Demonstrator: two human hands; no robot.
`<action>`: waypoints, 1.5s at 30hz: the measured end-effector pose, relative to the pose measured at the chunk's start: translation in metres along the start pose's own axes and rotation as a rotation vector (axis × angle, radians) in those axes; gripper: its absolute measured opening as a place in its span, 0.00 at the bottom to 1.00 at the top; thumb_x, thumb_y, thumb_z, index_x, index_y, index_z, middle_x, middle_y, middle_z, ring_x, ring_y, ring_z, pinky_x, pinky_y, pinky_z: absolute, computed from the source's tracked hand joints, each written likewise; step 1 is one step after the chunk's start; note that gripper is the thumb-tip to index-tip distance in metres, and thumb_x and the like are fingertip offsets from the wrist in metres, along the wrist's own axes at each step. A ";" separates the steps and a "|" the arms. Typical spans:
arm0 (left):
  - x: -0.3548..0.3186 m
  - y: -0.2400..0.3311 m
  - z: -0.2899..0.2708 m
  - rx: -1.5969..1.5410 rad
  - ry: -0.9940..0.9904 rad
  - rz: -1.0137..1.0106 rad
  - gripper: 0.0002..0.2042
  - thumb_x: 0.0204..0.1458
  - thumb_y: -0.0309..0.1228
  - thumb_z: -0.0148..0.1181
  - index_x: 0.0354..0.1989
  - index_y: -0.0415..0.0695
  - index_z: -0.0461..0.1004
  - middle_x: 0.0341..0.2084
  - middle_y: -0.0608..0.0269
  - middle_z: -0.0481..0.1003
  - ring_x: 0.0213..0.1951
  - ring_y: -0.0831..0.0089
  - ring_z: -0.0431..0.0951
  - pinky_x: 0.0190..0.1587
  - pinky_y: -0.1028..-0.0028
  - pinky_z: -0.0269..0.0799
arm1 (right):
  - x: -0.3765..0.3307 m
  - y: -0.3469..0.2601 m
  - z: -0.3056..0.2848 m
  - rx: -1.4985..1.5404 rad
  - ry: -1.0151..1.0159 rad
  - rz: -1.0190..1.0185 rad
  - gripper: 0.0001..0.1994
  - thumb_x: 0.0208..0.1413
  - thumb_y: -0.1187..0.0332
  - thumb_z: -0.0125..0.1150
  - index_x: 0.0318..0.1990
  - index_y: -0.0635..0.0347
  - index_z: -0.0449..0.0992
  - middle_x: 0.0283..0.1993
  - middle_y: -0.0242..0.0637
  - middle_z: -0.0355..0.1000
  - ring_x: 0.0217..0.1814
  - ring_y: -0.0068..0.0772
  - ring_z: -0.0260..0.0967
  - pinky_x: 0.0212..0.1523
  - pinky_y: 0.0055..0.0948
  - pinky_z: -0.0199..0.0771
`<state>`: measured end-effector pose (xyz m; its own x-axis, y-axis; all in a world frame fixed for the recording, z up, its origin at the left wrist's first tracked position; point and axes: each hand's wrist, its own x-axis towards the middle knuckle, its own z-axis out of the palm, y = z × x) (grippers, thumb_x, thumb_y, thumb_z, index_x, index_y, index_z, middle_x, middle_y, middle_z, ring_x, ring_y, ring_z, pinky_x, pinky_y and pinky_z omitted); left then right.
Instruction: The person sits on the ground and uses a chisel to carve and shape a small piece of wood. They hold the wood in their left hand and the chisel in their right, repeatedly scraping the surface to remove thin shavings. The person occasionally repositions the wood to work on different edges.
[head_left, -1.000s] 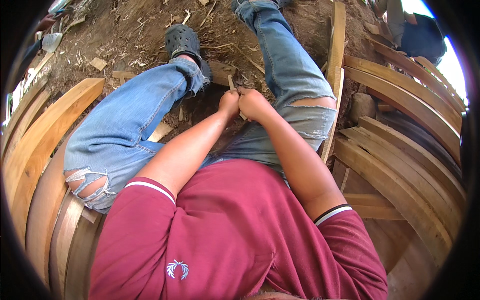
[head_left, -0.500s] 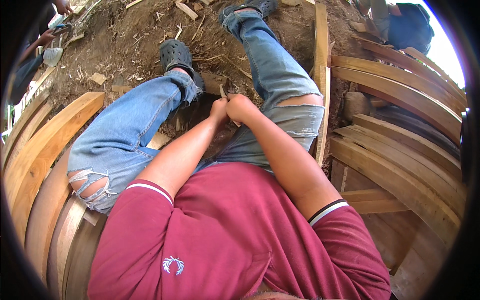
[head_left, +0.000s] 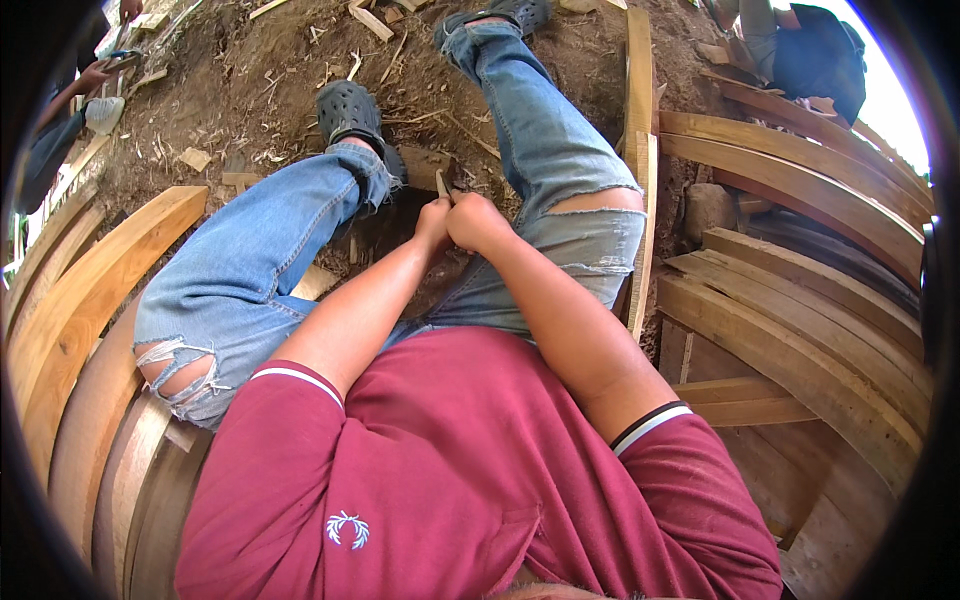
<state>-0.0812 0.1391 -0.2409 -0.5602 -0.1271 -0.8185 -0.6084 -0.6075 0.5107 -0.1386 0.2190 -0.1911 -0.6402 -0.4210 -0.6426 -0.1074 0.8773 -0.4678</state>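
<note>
Between my legs, both hands meet low over the ground with their fingers curled in. My left hand (head_left: 432, 221) is closed around a thin, pale strip of wood (head_left: 441, 183), whose tip sticks out beyond the knuckles. Pressed up against it on the right is my right hand (head_left: 479, 221), also closed. A small dark bit shows at its front, but my fist hides what it holds. Just past the hands, a wood block (head_left: 430, 165) lies on the dirt.
Curved planks (head_left: 120, 300) are stacked along my left side. More long boards (head_left: 790, 320) lie at right, and an upright board (head_left: 640, 100) runs beside my right leg. Wood chips litter the dirt (head_left: 250, 90). Other people (head_left: 815, 60) are at the far right and far left.
My hands remain together and have shifted very slightly left, the right one pressing closer over the left. Little else has changed.
</note>
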 end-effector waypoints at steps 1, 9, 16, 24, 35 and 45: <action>0.006 -0.006 -0.003 -0.004 -0.001 0.013 0.23 0.69 0.42 0.38 0.45 0.37 0.77 0.36 0.53 0.79 0.34 0.64 0.79 0.40 0.63 0.73 | -0.002 -0.003 -0.002 0.008 -0.002 0.001 0.18 0.59 0.69 0.48 0.54 0.65 0.75 0.41 0.58 0.78 0.40 0.56 0.79 0.39 0.44 0.78; 0.021 0.003 -0.001 0.156 0.022 -0.092 0.20 0.65 0.42 0.43 0.32 0.39 0.76 0.22 0.58 0.74 0.26 0.63 0.74 0.29 0.62 0.65 | 0.000 0.005 -0.022 0.479 -0.012 0.200 0.23 0.57 0.68 0.49 0.60 0.65 0.69 0.41 0.53 0.77 0.33 0.42 0.76 0.33 0.40 0.75; 0.021 0.034 -0.018 0.107 0.039 -0.093 0.15 0.64 0.39 0.47 0.32 0.42 0.73 0.21 0.60 0.70 0.23 0.68 0.69 0.26 0.65 0.62 | -0.022 -0.011 -0.069 1.019 -0.224 0.029 0.20 0.62 0.61 0.58 0.57 0.61 0.72 0.41 0.38 0.74 0.39 0.27 0.74 0.42 0.24 0.74; 0.014 0.082 -0.038 0.173 -0.041 -0.220 0.11 0.60 0.40 0.49 0.35 0.49 0.75 0.22 0.69 0.73 0.23 0.78 0.70 0.24 0.75 0.65 | -0.012 -0.019 -0.050 0.516 0.113 -0.357 0.13 0.60 0.73 0.64 0.51 0.62 0.75 0.41 0.36 0.77 0.42 0.23 0.72 0.46 0.24 0.72; -0.004 0.114 -0.048 1.157 0.211 0.656 0.16 0.56 0.37 0.63 0.49 0.43 0.77 0.39 0.50 0.81 0.39 0.58 0.82 0.43 0.64 0.76 | 0.014 -0.028 -0.057 0.275 0.392 -0.440 0.14 0.58 0.63 0.63 0.47 0.61 0.72 0.43 0.54 0.77 0.48 0.58 0.74 0.46 0.46 0.73; -0.018 0.116 -0.044 1.281 0.119 0.871 0.08 0.56 0.26 0.58 0.43 0.42 0.79 0.39 0.48 0.79 0.45 0.51 0.79 0.46 0.58 0.74 | 0.010 -0.029 -0.065 0.219 0.370 -0.445 0.19 0.60 0.53 0.62 0.42 0.61 0.70 0.39 0.54 0.76 0.45 0.63 0.72 0.41 0.51 0.69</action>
<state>-0.1168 0.0367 -0.1784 -0.9750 -0.1697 -0.1434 -0.2221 0.7287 0.6478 -0.1913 0.2039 -0.1446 -0.7957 -0.5933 -0.1221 -0.2916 0.5519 -0.7813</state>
